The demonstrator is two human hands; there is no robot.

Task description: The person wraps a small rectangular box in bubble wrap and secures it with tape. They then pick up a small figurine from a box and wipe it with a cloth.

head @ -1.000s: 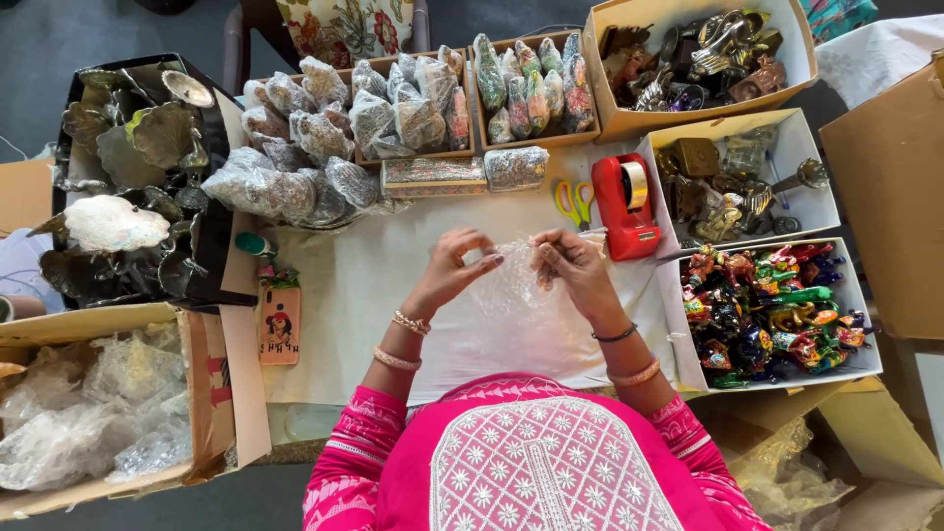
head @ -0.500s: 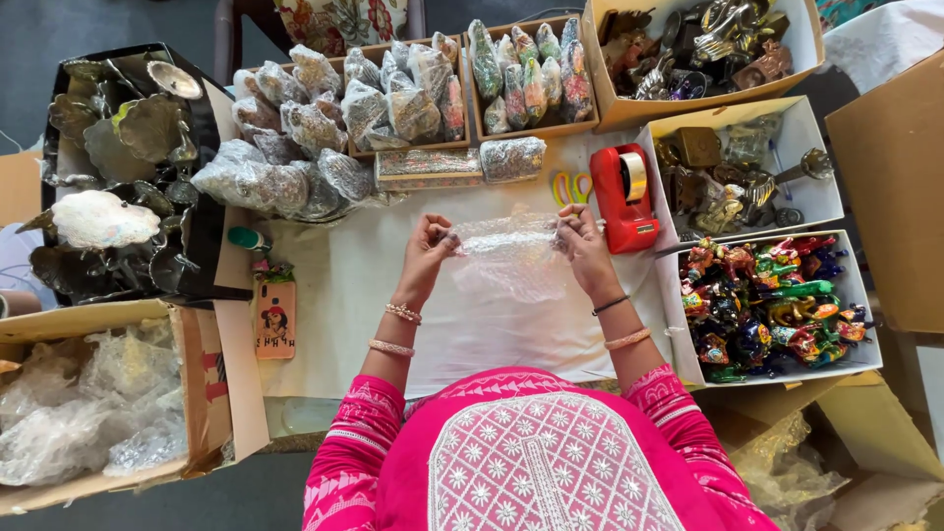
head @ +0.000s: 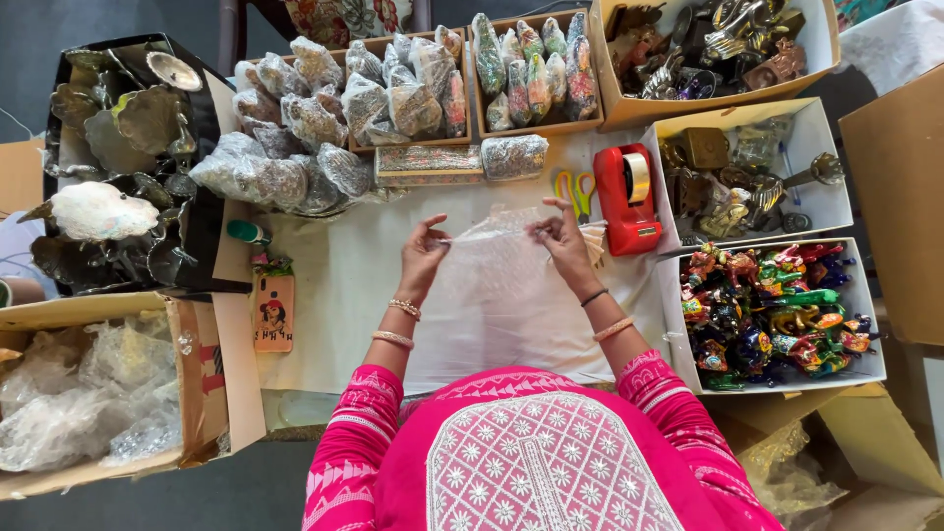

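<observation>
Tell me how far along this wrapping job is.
Done: many bubble-wrapped bundles fill the boxes and pile up at the table's far edge. In hand: the left hand and right hand hold one bubble wrap sheet stretched between them, nothing on it yet. Left: unwrapped colourful figurines and metal pieces fill the white boxes beside the right hand.

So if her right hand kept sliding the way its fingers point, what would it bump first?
Probably the scissors. The right hand pinches the clear plastic sheet, fingers aimed away from her; the yellow-and-green handles lie just ahead. Depth is hard to judge.
</observation>
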